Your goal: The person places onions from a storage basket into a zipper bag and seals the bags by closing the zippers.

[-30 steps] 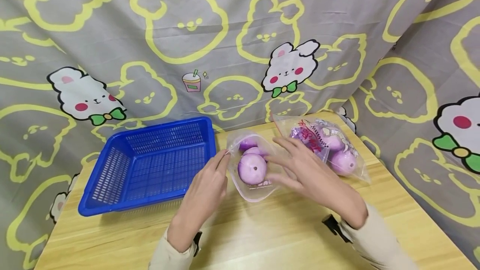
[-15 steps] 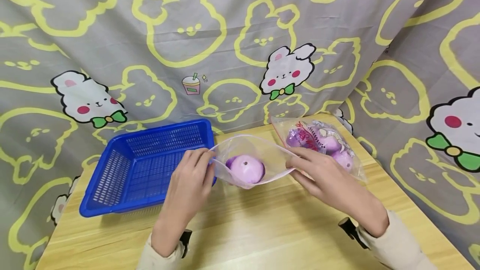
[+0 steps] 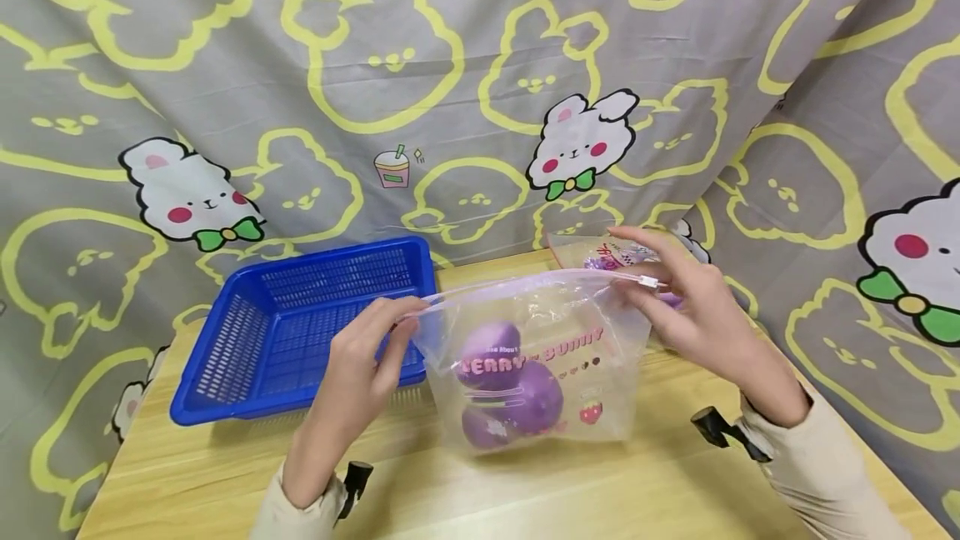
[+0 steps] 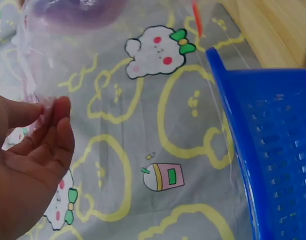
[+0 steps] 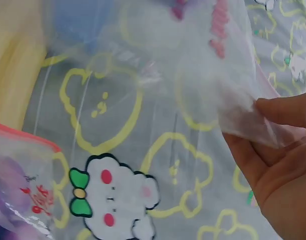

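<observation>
A clear zip bag (image 3: 577,390) with pink lettering hangs upright between my hands, holding several round purple fruit-like pieces (image 3: 542,397). My left hand (image 3: 367,348) pinches its upper left corner between thumb and fingers, as the left wrist view also shows of that hand (image 4: 37,135). At the upper right corner my right hand (image 3: 693,307) grips the bag's edge, its thumb on one side in the right wrist view. Beside those fingers sits the white zip slider (image 3: 649,281). The fingertips of the right hand are partly behind the bag in the head view.
To the left stands a blue plastic basket (image 3: 300,407) on the wooden table (image 3: 540,498). A second printed clear bag (image 3: 573,250) with purple pieces lies behind my right hand, partly covered. A patterned grey curtain (image 3: 465,90) rises along the table's back edge.
My hands have spread apart and lifted the zip bag. Its mouth, wide before, is now drawn into a straight line, and its printed front faces me. The right hand has risen in front of the second bag.
</observation>
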The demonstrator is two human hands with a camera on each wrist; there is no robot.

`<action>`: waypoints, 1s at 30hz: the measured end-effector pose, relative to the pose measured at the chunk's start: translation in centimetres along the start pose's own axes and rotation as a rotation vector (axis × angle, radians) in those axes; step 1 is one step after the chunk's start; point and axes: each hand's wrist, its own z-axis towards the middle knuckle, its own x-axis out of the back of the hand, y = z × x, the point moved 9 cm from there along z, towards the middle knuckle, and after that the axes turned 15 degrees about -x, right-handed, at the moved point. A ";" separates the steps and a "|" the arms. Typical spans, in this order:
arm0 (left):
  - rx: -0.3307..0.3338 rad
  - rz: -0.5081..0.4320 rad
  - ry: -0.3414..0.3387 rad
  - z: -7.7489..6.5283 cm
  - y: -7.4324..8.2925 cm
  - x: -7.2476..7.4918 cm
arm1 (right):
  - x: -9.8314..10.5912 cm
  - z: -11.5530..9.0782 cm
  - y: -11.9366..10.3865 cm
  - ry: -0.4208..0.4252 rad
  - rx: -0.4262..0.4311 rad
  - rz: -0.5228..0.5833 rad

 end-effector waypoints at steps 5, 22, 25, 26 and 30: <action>0.059 -0.044 0.002 -0.2 -0.6 0.6 | 0.2 -0.1 2.3 -0.029 -0.106 0.230; -0.257 0.238 -0.047 5.9 12.0 -1.8 | -4.7 -3.8 -6.7 -0.139 0.258 0.115; -0.359 0.292 -0.015 6.5 14.4 -2.6 | -5.6 -4.6 -9.0 -0.147 0.366 0.098; -0.384 0.313 0.005 6.5 14.9 -2.7 | -5.9 -4.8 -9.5 -0.154 0.382 0.093; -0.416 0.328 0.023 6.2 15.3 -2.8 | -6.3 -5.2 -10.4 -0.198 0.386 0.090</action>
